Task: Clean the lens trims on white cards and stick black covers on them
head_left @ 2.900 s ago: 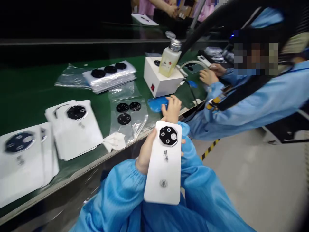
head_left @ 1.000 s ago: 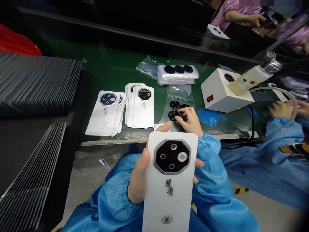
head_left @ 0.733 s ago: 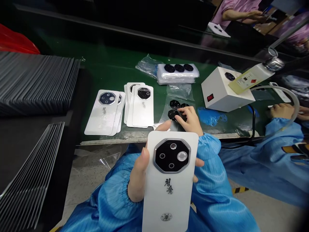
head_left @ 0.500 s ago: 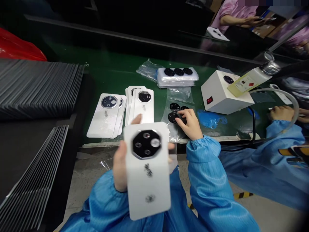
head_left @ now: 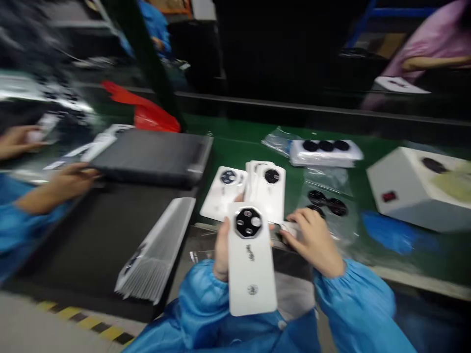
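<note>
Left hand (head_left: 221,252): wrapped around the white panel's upper half, thumb at one side, fingertips seen past the other; the panel is gripped firmly.
White panel (head_left: 252,272): held over the lap, just short of the table edge; an octagonal black camera plate (head_left: 248,223) is borne near its top, dark lettering and a round emblem below.
Right hand (head_left: 314,240): fingers bent at the table edge; a blurred white scrap (head_left: 291,227) is seen at the fingertips; whether it is gripped cannot be told.
Loose panels (head_left: 272,198): overlapped in two groups on the green table (head_left: 235,142), beyond the held one.
Black discs (head_left: 336,207): laid on clear plastic, just beyond the right hand.
White box (head_left: 384,181): stood farther right; blue film (head_left: 390,235) is spread before it.
Far left: a co-worker's hand (head_left: 69,184) is placed beside a dark block (head_left: 154,152).
</note>
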A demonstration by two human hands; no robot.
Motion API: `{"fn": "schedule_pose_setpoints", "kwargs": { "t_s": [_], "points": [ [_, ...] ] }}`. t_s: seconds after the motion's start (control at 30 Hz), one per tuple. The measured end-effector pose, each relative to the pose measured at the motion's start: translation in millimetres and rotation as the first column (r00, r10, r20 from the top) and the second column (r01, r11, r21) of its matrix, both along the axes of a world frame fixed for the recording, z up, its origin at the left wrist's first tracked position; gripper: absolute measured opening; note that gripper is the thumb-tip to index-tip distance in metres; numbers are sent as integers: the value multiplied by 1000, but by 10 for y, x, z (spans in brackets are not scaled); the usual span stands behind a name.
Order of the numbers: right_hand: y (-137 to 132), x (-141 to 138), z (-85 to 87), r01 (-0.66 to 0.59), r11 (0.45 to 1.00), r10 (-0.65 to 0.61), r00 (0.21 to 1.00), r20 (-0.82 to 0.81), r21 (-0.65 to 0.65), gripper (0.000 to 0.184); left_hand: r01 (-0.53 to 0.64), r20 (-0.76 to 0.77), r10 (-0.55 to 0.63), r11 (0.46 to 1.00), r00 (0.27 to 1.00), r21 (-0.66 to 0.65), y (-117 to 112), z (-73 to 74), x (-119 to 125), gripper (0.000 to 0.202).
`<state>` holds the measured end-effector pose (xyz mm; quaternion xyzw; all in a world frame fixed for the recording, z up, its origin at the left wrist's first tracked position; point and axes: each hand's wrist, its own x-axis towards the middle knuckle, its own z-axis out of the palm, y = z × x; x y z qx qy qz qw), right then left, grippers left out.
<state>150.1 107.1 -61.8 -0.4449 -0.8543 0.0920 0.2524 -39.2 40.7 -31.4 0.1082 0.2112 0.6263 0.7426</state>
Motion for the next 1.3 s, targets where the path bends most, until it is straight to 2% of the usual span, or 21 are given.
{"fn": "schedule_pose_setpoints", "kwargs": {
  "t_s": [0.17,0.27,0.37,0.5,0.6,0.7,0.77,0.9,1.03,1.17,1.3],
  "points": [
    [196,60,-322,-20,995,33,991,-128,101,19,-37,-21,38,999,999,21,115,-66,18,88],
    [229,81,-361,-66,992,82,987,-140,112,16,-41,-1,41,998,999,51,143,-99,30,88],
    [143,171,-298,-60,997,67,982,-175,48,20,-42,21,41,997,999,68,140,-149,64,86],
    [57,366,-184,41,985,-76,975,-211,-167,21,-17,-2,18,997,1000,70,172,-242,90,88],
    [40,382,11,77,952,-165,944,-286,-295,18,2,-17,-1,999,1000,47,169,-245,110,89],
    [37,182,264,27,913,-187,915,-358,-408,14,28,-20,-27,999,999,18,119,-189,122,77],
    [89,4,357,49,899,-205,925,-319,-436,12,32,-38,-32,999,999,4,113,-165,96,61],
    [222,-170,374,-4,867,-139,959,-248,-499,6,-11,-86,12,1000,996,9,189,-152,-10,66],
    [178,-97,422,-22,848,-142,953,-268,-530,15,-67,-165,63,998,984,-20,223,-83,-78,59],
    [77,9,485,-40,829,-188,920,-345,-558,12,-82,-212,74,996,974,-27,253,-37,-30,54],
    [-2,20,531,-36,819,-254,872,-418,-572,13,-66,-225,60,998,972,-18,295,-58,27,55]
  ]
}}
